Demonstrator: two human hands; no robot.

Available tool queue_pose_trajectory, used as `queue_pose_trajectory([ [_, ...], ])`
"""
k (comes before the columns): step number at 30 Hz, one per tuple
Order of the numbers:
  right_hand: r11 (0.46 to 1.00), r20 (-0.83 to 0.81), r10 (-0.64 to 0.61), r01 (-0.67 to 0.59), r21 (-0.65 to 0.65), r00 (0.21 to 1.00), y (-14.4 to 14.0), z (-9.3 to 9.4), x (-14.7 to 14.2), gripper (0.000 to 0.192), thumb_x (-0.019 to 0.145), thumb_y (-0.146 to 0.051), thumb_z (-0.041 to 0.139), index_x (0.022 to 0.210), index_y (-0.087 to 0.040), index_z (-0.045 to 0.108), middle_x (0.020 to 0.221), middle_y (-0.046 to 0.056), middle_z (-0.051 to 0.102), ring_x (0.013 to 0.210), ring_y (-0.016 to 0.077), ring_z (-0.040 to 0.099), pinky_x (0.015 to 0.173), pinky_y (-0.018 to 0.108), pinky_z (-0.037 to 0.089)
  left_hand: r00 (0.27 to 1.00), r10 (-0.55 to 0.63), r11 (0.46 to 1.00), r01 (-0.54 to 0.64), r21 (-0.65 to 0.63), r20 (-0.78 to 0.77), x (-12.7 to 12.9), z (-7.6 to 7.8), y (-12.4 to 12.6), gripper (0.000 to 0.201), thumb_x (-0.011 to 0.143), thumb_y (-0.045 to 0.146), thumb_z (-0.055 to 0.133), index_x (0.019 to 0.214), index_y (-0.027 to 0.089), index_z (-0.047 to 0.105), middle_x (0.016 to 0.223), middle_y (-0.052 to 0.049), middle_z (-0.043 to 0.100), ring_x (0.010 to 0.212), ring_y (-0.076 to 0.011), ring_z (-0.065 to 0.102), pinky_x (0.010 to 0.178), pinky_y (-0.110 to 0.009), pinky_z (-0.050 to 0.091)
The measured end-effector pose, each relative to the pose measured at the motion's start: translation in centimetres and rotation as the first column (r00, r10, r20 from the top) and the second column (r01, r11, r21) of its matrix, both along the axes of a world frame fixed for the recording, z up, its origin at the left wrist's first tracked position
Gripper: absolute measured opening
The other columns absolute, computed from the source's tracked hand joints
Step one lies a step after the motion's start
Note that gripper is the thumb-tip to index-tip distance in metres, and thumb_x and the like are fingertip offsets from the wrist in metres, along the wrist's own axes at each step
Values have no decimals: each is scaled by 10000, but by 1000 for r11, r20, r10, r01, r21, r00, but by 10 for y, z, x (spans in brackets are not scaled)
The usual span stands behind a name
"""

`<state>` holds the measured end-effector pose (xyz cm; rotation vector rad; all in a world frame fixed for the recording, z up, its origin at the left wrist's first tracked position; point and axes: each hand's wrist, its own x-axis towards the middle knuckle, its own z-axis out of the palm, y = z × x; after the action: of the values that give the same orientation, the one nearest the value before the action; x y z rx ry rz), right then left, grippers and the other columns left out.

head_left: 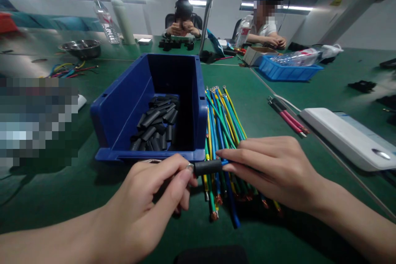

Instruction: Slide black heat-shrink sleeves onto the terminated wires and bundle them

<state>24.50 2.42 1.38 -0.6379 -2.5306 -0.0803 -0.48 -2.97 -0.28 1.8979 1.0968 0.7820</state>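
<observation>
My left hand point(154, 198) pinches the metal end of a wire that carries a short black sleeve point(208, 167). My right hand point(272, 165) grips the same blue wire point(232, 210) at the sleeve's other end, fingers closed around it. Both hands hover just in front of a blue bin point(123, 107) that holds several black sleeve pieces point(156, 123). Under my right hand lies a bundle of blue, green and yellow wires point(221, 119) with copper lugs, spread on the green table.
Red wires point(287, 117) and a white flat device point(346, 136) lie to the right. A blue tray point(287, 72), a metal bowl point(81, 47), bottles and loose coloured wires point(66, 70) sit farther back. Two people sit across the table. A pole point(207, 8) rises behind the bin.
</observation>
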Motion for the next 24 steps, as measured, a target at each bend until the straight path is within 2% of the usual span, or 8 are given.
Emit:
queue_pose_trajectory([
  [4,1000,-18,-2,2,-15,1000,-3,2,-3,132,946,-205,558,989,-148,669,647,-28,611,539,103,502,519,276,314,999,3,995,1,95,-37,1,2,2,296,1026,255,381,844,196,607,611,52,622,529,-45,593,557,-138,435],
  [8,994,-55,-26,20,-103,998,-9,5,-5,286,932,-266,534,1180,-135,584,727,-24,668,584,102,574,577,275,360,999,21,984,-12,179,-47,4,3,3,297,1002,216,415,767,192,595,563,55,602,497,-54,575,546,-167,416],
  [10,990,-29,-2,-2,-138,1000,-10,4,-5,293,947,-287,520,1195,-136,562,751,-17,681,596,106,594,580,274,375,998,17,985,-5,172,-69,5,3,3,312,1001,224,416,747,195,593,553,51,605,483,-64,572,529,-183,407],
  [13,987,13,39,-36,-160,999,-10,-1,-6,194,976,-258,507,1131,-162,573,785,-10,700,612,103,624,543,262,377,994,-2,992,16,125,-112,6,3,2,350,1010,262,396,722,200,585,555,45,609,485,-77,576,529,-194,408],
  [18,979,9,53,-50,-199,999,-10,-5,-9,147,1004,-205,453,1069,-163,578,773,-16,689,610,90,635,518,247,375,991,-14,996,26,86,-132,5,5,1,347,1013,261,390,720,206,567,586,52,611,523,-69,590,561,-181,413],
  [24,997,-47,45,-48,-67,998,-11,-4,-9,185,1014,-195,440,1003,-145,618,684,-22,619,563,75,561,501,238,344,997,-5,997,11,82,-73,5,5,2,312,1002,235,409,739,200,573,576,54,608,521,-62,587,565,-167,416],
])
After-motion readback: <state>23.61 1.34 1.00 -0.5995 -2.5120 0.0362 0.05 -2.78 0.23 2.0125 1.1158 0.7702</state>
